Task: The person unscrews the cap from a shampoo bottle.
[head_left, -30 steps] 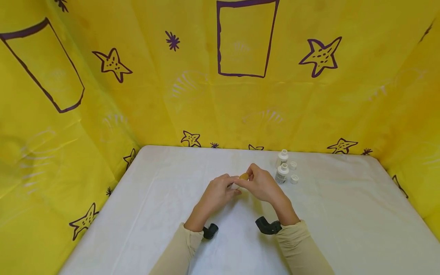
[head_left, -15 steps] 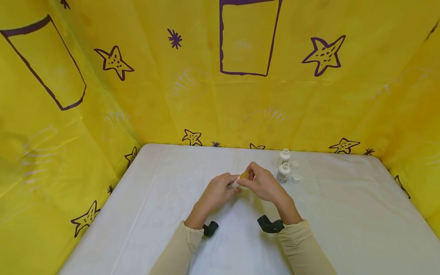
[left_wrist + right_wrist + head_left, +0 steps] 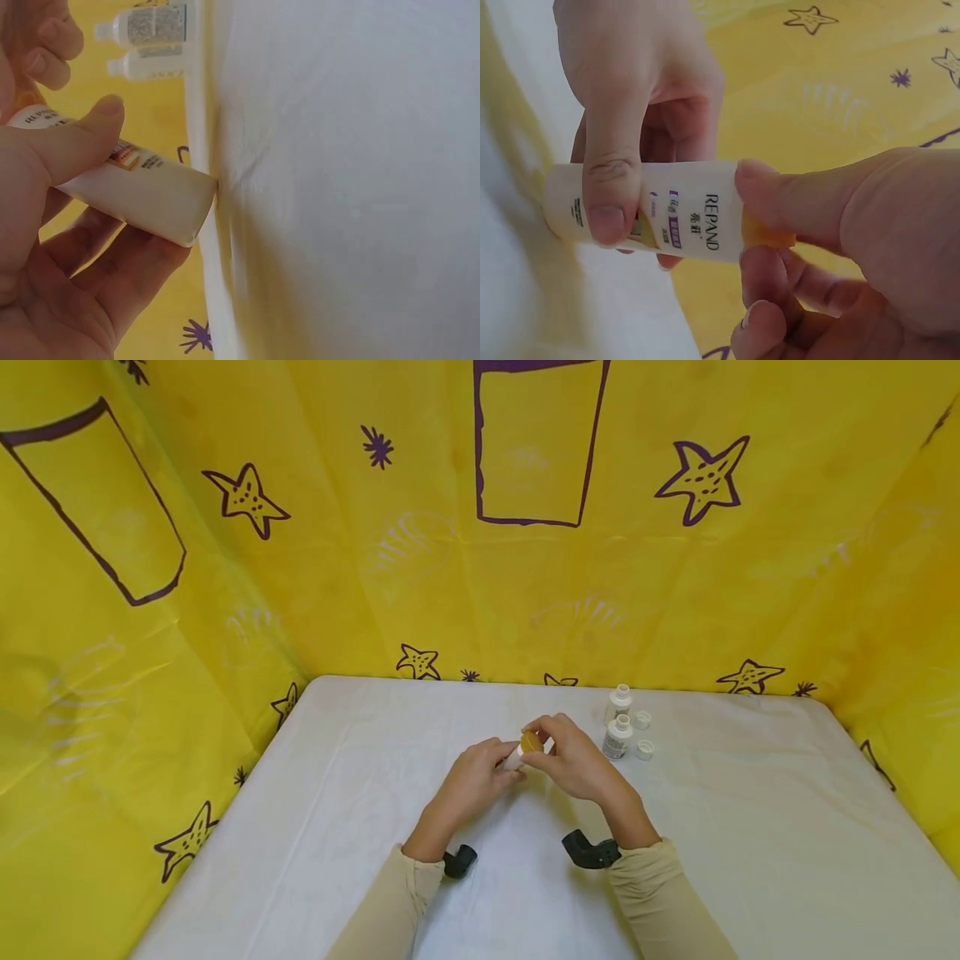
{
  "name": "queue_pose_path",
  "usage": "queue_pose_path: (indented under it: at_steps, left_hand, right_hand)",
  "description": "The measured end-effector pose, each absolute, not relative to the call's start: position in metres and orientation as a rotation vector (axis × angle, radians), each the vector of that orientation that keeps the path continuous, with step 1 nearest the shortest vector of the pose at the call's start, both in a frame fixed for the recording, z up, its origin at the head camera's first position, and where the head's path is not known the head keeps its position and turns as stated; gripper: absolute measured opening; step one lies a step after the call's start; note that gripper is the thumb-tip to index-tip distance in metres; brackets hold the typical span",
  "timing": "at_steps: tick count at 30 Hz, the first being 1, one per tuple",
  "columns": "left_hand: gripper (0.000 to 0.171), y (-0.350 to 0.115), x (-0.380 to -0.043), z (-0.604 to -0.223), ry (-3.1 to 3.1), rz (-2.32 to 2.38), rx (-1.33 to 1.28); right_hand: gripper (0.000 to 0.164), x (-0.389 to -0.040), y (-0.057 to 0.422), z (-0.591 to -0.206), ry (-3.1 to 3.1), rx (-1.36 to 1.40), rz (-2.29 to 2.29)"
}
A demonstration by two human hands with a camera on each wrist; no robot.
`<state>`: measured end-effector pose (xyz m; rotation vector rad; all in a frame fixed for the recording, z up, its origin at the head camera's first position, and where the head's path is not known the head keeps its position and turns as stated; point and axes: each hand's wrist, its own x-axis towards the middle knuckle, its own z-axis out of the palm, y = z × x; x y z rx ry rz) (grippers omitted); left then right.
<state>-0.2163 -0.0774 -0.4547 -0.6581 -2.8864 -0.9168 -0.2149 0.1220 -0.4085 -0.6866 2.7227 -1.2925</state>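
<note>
My left hand (image 3: 472,778) grips a white bottle (image 3: 705,214) printed "REPAND" around its body, thumb on the label side. The bottle leans, with its orange cap (image 3: 532,742) toward my right hand (image 3: 573,762). Thumb and fingers of that right hand pinch the cap's sides, as the right wrist view shows up close. In the left wrist view the bottle's base (image 3: 199,210) points away from the palm, and the cap end is mostly hidden behind the left hand.
Two uncapped white bottles, a near one (image 3: 617,739) and a far one (image 3: 619,703), stand right of my hands on the white-covered table (image 3: 360,752). Beside them lie two white caps, one nearer (image 3: 645,749) and one farther (image 3: 642,720). A yellow patterned curtain (image 3: 420,585) encloses the table.
The right hand's fingers have shifted round the orange cap, and more of its top shows now. The left hand keeps its hold on the bottle in nearly the same place.
</note>
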Motion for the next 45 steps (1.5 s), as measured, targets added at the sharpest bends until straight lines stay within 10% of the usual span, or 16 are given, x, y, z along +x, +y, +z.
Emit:
queue_pose_path:
  at_steps: [9,24,45]
  left_hand:
    - [0.023,-0.082,-0.217,-0.455,-2.916,-0.93,-0.692]
    - [0.03,-0.074,-0.212,-0.451,-2.92,-0.825,-0.726]
    - [0.027,-0.076,-0.212,-0.453,-2.893,-0.845,-0.722]
  right_hand:
    - [0.029,-0.212,0.125,-0.409,2.637,-0.82,-1.275]
    - [0.044,-0.21,0.129,-0.395,2.76,-0.285,-1.115]
    - [0.026,-0.207,0.123,-0.394,2.764,-0.511,-1.158]
